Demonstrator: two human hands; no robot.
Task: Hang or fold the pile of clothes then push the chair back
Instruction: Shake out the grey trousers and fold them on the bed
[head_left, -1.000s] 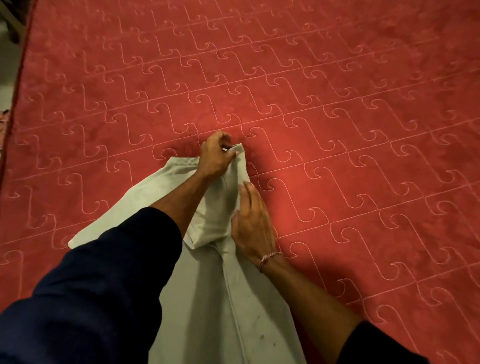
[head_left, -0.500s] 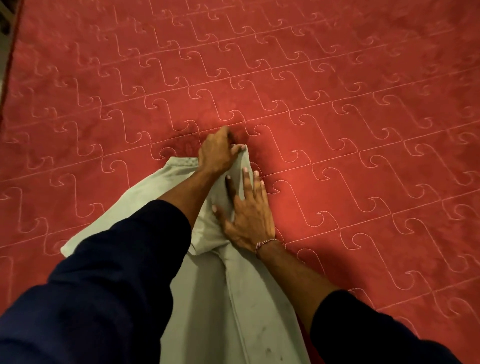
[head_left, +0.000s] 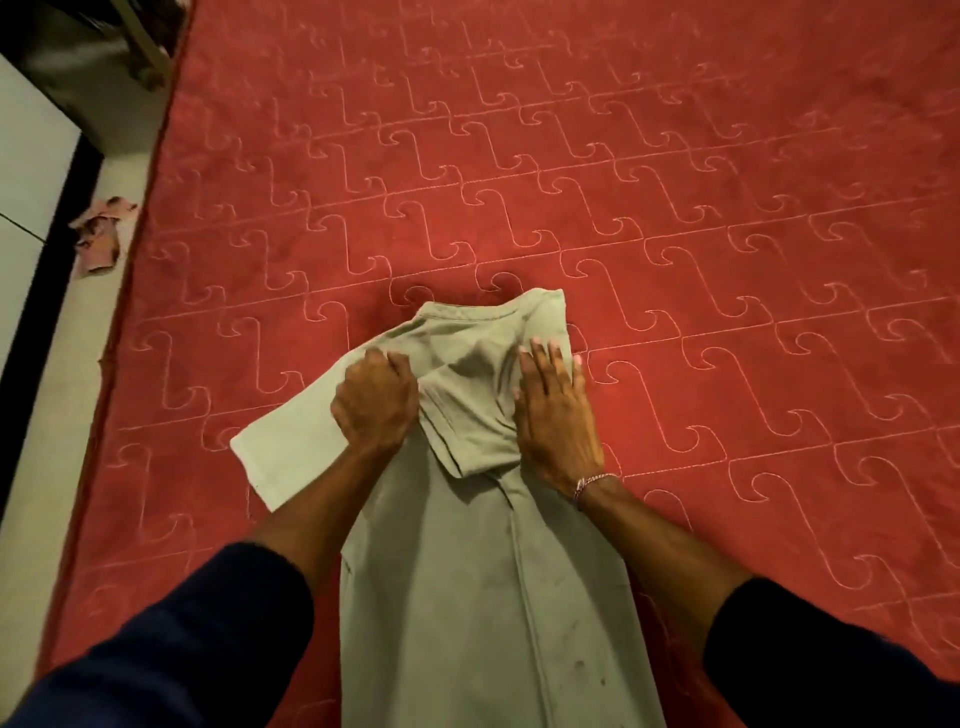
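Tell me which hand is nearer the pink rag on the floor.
Left. The left hand lies on the shirt's near side to the rag; the right hand presses its far side.

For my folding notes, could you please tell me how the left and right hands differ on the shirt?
The left hand has its fingers curled, knuckles up, on the grey shirt by its spread sleeve; the right hand lies flat with straight fingers along the folded side. Only the right wrist wears a bracelet. Both rest on the shirt over the red quilted bedcover.

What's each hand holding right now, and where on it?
Nothing is gripped by the right hand: it presses flat on the grey shirt near the right shoulder fold. The left hand lies curled at the left shoulder; grip unclear.
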